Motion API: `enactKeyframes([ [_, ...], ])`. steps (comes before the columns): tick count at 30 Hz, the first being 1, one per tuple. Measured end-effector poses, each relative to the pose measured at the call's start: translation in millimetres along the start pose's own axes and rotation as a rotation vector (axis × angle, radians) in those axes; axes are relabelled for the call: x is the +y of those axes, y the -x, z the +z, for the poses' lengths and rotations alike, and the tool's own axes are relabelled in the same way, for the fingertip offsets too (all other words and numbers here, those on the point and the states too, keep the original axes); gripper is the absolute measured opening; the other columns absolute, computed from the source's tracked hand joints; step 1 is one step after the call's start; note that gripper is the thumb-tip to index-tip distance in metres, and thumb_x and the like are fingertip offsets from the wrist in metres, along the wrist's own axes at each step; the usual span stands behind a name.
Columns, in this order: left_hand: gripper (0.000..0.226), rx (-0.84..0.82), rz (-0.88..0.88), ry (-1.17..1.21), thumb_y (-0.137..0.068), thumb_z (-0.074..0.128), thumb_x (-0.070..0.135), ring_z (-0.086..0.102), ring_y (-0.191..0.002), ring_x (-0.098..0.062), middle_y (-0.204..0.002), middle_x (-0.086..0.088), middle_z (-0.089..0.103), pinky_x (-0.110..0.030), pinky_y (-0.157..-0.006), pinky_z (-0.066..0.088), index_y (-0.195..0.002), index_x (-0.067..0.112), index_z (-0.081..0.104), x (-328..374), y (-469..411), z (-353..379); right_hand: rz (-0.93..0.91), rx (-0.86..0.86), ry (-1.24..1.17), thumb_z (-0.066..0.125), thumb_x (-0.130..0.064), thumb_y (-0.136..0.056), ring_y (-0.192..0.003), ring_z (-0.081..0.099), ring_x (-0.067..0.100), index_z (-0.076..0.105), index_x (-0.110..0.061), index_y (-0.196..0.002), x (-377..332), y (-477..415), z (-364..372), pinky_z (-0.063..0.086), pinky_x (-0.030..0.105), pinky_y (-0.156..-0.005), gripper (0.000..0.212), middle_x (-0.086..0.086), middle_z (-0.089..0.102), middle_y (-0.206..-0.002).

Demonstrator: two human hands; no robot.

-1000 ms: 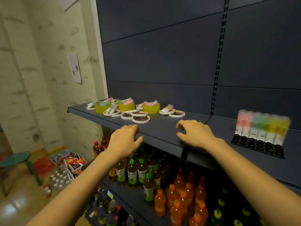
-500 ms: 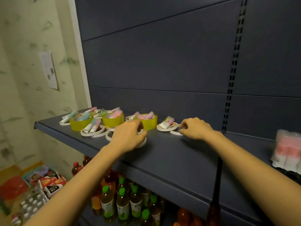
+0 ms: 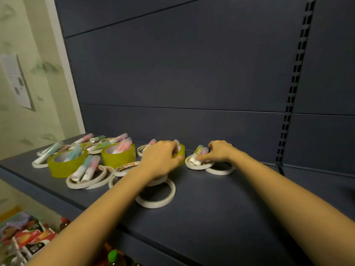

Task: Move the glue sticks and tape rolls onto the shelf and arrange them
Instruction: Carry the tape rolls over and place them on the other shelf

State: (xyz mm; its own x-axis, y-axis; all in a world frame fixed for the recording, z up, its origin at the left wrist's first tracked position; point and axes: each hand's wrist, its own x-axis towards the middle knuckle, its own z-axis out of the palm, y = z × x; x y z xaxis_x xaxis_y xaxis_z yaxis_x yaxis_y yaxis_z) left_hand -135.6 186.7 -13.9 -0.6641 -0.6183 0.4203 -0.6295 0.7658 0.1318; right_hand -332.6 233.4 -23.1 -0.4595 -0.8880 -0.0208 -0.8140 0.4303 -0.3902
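Glue sticks and tape rolls lie scattered on the dark shelf [image 3: 221, 200]. My left hand [image 3: 160, 159] curls over a yellow tape roll [image 3: 180, 153] that has glue sticks inside it. My right hand [image 3: 220, 151] pinches two glue sticks [image 3: 197, 153] lying on a thin white tape roll [image 3: 198, 166]. Another thin white roll [image 3: 221, 170] sits just under my right wrist. Two more yellow rolls [image 3: 120, 155] [image 3: 64, 165] hold glue sticks at the left. A thin white roll [image 3: 156, 196] lies nearest the front, beneath my left forearm.
The shelf's dark back panel [image 3: 182, 73] rises right behind the items. A slotted upright [image 3: 292, 89] divides the shelf at the right. Bottles [image 3: 113, 257] and packaged goods [image 3: 28, 240] sit below the shelf edge. A wall [image 3: 28, 83] borders the left end.
Both hands have moved up from the shelf's front edge to the items. My left hand has closed over the yellow roll and my right hand has taken hold of the glue sticks. The view moved closer.
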Motion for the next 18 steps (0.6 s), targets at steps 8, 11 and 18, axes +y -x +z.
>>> enactKeyframes([
  [8,0.023,-0.048,0.094,0.078,-0.09,0.049,0.035,0.056,-0.091,-0.02,-0.104,0.0,0.062,-0.036,-0.078,0.047,-0.098,0.016,0.06,-20.1,-41.4,6.6,0.093,-0.025,-0.337,0.079,-0.038,-0.071,-0.094,0.056,0.018,0.059,-0.01,-0.087,-7.6,-14.4,4.6,0.046,0.031,-0.084,0.038,0.008,0.062,-0.099],
  [11,0.023,-0.07,0.145,0.085,-0.09,0.051,0.035,0.054,-0.089,-0.019,-0.102,-0.001,0.061,-0.032,-0.071,0.043,-0.097,0.016,0.059,-18.3,-56.7,10.7,0.119,0.031,-0.467,0.08,-0.026,-0.071,-0.086,0.055,0.016,0.053,-0.015,-0.075,-8.3,-11.9,5.6,0.048,0.034,-0.082,0.03,0.005,0.059,-0.088],
  [18,0.021,-0.149,0.181,0.109,-0.088,0.052,0.026,0.057,-0.094,-0.03,-0.105,-0.01,0.061,-0.034,-0.072,0.044,-0.101,0.011,0.059,-0.2,-88.4,23.1,0.143,0.294,-0.727,0.07,-0.007,-0.079,-0.072,0.056,0.02,0.045,-0.017,-0.075,-7.4,1.9,-2.0,0.05,0.028,-0.065,0.026,0.006,0.053,-0.082],
])
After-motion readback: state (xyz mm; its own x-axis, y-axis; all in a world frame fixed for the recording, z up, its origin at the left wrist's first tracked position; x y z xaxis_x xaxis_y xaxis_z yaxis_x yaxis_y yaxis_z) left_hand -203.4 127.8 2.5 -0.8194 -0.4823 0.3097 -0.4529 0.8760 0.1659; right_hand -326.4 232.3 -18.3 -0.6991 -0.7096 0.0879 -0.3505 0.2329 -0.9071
